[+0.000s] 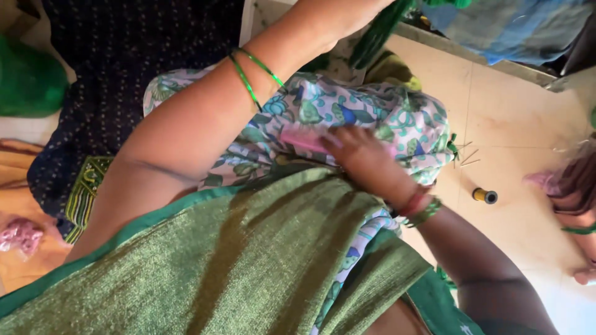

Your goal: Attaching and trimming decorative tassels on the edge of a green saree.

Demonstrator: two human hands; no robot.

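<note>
Pink object: flat, narrow pink plastic strip (302, 140), lying on the floral cloth near the middle of the lap, partly under the right hand's fingertips; exact kind not clear.
Floral cloth: white cotton printed with teal, green and blue flowers (385, 115), crumpled in soft folds over the lap, reaching toward the floor's upper middle.
Green drape: shiny, finely woven olive-green fabric with a plain teal border (248, 260), spread across the lower half of the view.
Right hand: right hand (360, 152), palm down, fingers bent and pressing on the pink strip and floral cloth; red and green bangles at the wrist; pressing, not clenched.
Left hand: left hand (347, 15), raised to the top edge, largely out of view; two thin green bangles on the forearm; seemingly around dark green threads (379, 34), grip not clear.
Floor: pale cream tiles (515, 111) at right.
Spool: small yellow thread spool with black ends (485, 196), lying on the tiles near the right side, apart from the cloth.
Dark cloth: navy fabric with tiny dots (124, 56), upper left.
</note>
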